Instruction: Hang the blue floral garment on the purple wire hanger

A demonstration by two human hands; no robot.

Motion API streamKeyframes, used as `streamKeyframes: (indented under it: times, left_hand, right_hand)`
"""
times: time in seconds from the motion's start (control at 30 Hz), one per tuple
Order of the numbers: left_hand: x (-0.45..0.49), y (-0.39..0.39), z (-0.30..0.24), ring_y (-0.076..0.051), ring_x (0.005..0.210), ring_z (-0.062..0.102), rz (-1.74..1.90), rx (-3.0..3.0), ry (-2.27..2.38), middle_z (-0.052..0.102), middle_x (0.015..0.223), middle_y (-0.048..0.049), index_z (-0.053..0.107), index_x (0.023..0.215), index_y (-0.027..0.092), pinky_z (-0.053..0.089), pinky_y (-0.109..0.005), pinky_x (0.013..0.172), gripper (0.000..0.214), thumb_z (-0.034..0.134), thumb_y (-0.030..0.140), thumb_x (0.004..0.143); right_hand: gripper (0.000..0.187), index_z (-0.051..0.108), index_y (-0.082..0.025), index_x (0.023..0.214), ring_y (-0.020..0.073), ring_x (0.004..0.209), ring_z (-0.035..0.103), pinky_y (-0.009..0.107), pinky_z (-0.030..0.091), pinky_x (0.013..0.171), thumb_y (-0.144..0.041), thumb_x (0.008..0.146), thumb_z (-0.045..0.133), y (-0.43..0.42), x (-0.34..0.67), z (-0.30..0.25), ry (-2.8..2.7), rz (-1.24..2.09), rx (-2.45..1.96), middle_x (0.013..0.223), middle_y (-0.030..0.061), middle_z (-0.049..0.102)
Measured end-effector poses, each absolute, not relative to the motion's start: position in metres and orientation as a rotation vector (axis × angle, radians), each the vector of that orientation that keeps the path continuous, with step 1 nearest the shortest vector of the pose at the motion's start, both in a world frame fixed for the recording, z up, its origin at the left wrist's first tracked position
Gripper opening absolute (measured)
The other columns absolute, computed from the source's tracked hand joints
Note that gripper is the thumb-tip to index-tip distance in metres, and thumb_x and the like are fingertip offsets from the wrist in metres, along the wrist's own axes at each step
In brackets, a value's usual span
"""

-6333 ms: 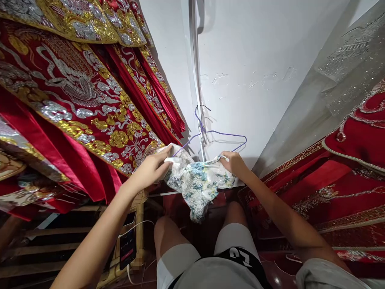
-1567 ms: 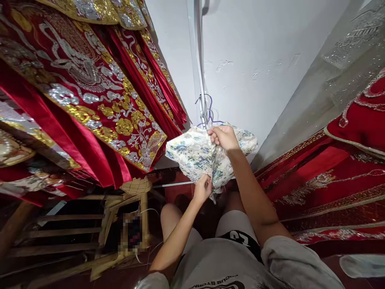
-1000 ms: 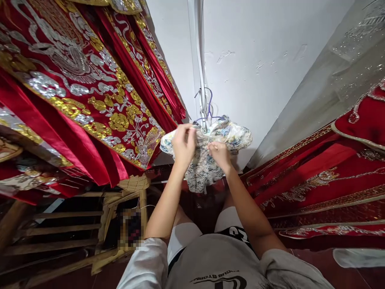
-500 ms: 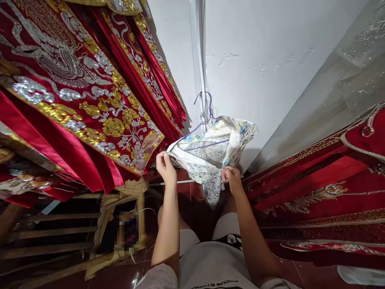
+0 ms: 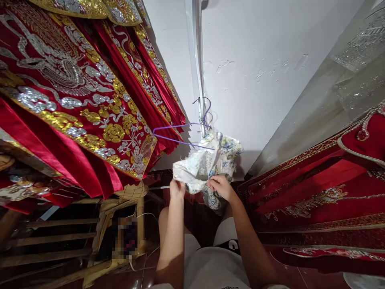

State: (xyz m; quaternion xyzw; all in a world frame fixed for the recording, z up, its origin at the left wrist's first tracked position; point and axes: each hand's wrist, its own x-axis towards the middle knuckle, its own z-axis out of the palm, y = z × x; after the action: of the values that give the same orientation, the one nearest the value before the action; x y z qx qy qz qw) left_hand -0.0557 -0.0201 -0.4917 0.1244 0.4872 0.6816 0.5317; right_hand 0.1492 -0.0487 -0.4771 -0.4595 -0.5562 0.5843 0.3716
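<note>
A purple wire hanger (image 5: 168, 138) hangs by its hook from a white metal post (image 5: 197, 68) against the wall. Its left arm is bare, while its right part runs inside a white garment (image 5: 227, 156) with blue and yellow floral print. My left hand (image 5: 177, 189) grips the garment's left edge from below, fingers partly hidden by the cloth. With thumb and fingers pinched, my right hand (image 5: 221, 186) holds the fabric at the lower middle. Below that hand a bunched part of the garment dangles.
Red costumes with gold and silver sequins (image 5: 114, 132) hang on the left. More red beaded garments (image 5: 315, 192) and a sheer silvery fabric (image 5: 345, 80) hang on the right. At lower left stands a wooden chair (image 5: 102, 224) on the tiled floor.
The garment's left side has come off the hanger's left arm, which now sticks out bare. My left hand has moved down and right with the cloth; my right hand has shifted slightly left.
</note>
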Motion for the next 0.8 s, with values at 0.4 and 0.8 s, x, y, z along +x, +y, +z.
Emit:
streamKeyframes:
  times: [0.4, 0.8]
  left_hand:
    - [-0.007, -0.082, -0.413, -0.025, 0.1, 0.064, 1.439, 1.569, 1.057, 0.069, 0.099, -0.0075, 0.078, 0.089, 0.025, 0.05, -0.039, 0.095, 0.016, 0.072, 0.039, 0.089]
    - [-0.072, -0.051, -0.416, -0.021, 0.083, 0.06, 0.593, 1.848, 0.966, 0.071, 0.089, -0.0046, 0.072, 0.093, 0.015, 0.049, -0.029, 0.079, 0.041, 0.056, 0.053, 0.095]
  right_hand:
    - [0.082, 0.072, -0.021, 0.09, 0.0277, 0.095, 0.069, 0.036, 0.054, 0.079, -0.091, 0.083, 0.029, -0.04, 0.13, -0.441, -1.184, 1.793, -0.911, 0.084, 0.0118, 0.072]
    - [0.011, 0.078, -0.021, 0.083, 0.0231, 0.083, 0.064, 0.031, 0.05, 0.076, -0.021, 0.072, 0.075, 0.024, 0.18, -0.364, -2.159, 1.08, -1.04, 0.087, 0.0046, 0.074]
